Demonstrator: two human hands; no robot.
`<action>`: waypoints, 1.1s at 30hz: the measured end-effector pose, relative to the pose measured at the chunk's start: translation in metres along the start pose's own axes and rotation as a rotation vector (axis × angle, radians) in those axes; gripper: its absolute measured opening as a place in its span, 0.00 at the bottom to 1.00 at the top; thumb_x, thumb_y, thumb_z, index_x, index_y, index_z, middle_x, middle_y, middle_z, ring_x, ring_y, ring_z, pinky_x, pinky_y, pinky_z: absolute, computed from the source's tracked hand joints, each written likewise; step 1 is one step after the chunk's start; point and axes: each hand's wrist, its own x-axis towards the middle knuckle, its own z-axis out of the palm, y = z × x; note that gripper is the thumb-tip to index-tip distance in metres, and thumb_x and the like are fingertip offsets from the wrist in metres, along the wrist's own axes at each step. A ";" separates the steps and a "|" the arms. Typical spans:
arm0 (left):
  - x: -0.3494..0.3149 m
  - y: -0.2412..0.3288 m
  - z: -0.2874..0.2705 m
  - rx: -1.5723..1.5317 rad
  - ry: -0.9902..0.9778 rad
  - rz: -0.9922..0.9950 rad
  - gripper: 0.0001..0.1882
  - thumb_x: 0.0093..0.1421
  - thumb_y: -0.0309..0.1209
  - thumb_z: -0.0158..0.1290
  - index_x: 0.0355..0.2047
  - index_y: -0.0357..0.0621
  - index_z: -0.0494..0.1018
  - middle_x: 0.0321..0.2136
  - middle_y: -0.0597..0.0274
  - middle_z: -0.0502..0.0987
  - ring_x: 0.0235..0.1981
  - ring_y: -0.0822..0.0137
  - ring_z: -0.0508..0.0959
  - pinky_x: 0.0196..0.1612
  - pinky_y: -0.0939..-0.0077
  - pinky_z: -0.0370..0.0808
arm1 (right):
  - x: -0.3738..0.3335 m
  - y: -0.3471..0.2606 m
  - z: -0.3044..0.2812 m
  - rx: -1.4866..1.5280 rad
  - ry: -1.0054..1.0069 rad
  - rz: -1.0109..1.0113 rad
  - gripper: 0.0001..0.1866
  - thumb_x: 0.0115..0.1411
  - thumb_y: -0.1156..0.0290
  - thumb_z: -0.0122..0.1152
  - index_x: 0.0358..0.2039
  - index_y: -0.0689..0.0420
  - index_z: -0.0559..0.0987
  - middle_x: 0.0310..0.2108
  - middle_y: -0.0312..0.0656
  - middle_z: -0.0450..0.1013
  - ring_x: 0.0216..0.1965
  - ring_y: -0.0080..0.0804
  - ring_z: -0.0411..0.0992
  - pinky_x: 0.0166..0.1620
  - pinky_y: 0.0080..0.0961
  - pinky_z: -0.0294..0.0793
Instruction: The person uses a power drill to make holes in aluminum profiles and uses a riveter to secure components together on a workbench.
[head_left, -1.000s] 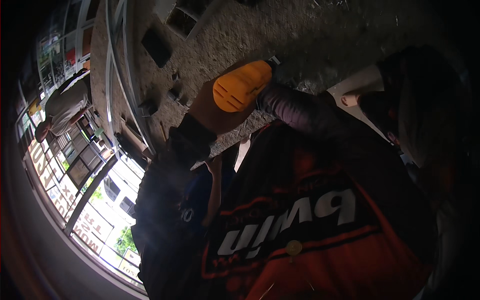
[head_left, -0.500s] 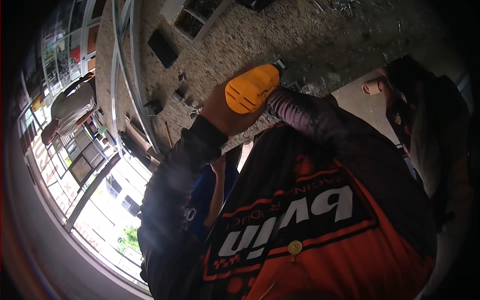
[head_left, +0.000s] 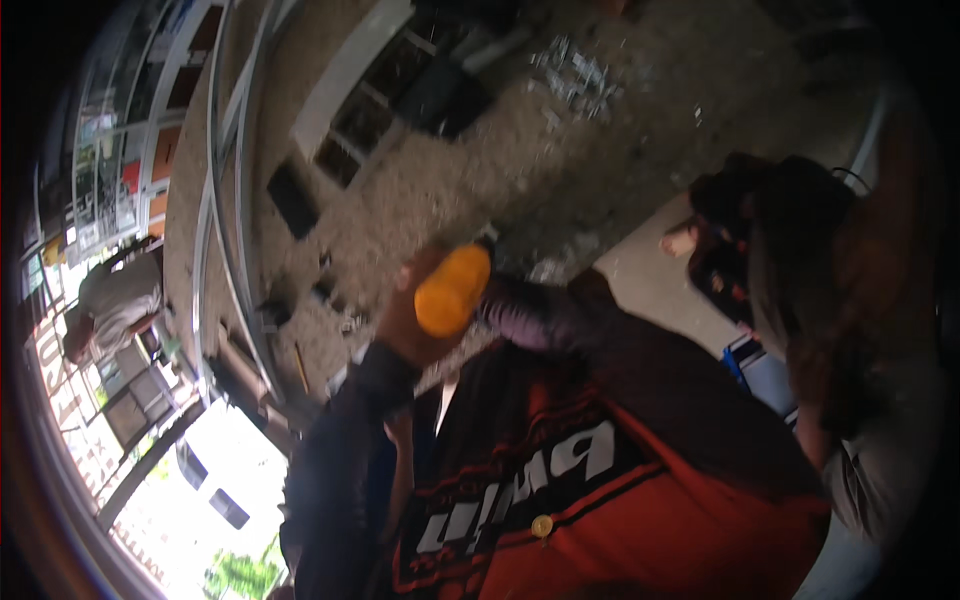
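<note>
A yellow power tool (head_left: 450,290) with a rounded housing is held out in front of my chest, over a rough brown surface (head_left: 420,195). My left hand (head_left: 405,322) wraps round the left side of its housing. My right forearm (head_left: 530,312), in a dark patterned sleeve, reaches up to the tool's right side. The tool and sleeve hide my right hand's fingers. Motion smears the tool, and its working end is mostly hidden. Small dark pieces (head_left: 322,292) lie on the surface to the left of my left hand.
Long metal bars (head_left: 215,190) cross at the left, near a dark flat slab (head_left: 293,200). A pale frame (head_left: 350,75) with dark openings lies farther off, beside scattered metal bits (head_left: 580,80). One person (head_left: 120,295) bends at the far left; another (head_left: 840,300) is close on my right.
The view has swung, so the surface and its things sit lower in it, with more of the far part showing. My left hand still holds the tool, which appears lower and farther left.
</note>
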 end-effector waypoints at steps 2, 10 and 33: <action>-0.009 0.037 -0.012 0.141 0.066 0.010 0.22 0.62 0.30 0.58 0.56 0.42 0.72 0.49 0.54 0.81 0.54 0.57 0.80 0.55 0.67 0.77 | 0.000 -0.008 -0.001 0.000 0.016 0.028 0.15 0.63 0.54 0.59 0.40 0.52 0.81 0.42 0.43 0.78 0.47 0.45 0.78 0.48 0.45 0.79; -0.036 0.046 0.012 -0.448 0.273 -0.279 0.25 0.59 0.26 0.60 0.57 0.39 0.71 0.47 0.50 0.80 0.48 0.56 0.82 0.51 0.70 0.78 | 0.006 -0.011 -0.016 -0.089 -0.176 0.093 0.11 0.62 0.58 0.55 0.37 0.49 0.81 0.45 0.40 0.76 0.49 0.44 0.76 0.49 0.44 0.78; -0.058 -0.023 0.049 -0.036 0.255 -0.131 0.43 0.53 0.29 0.67 0.66 0.40 0.59 0.52 0.53 0.78 0.42 0.56 0.84 0.39 0.71 0.82 | 0.017 -0.009 -0.031 -0.022 -0.182 0.205 0.10 0.61 0.62 0.59 0.37 0.53 0.83 0.39 0.42 0.79 0.42 0.42 0.80 0.45 0.42 0.80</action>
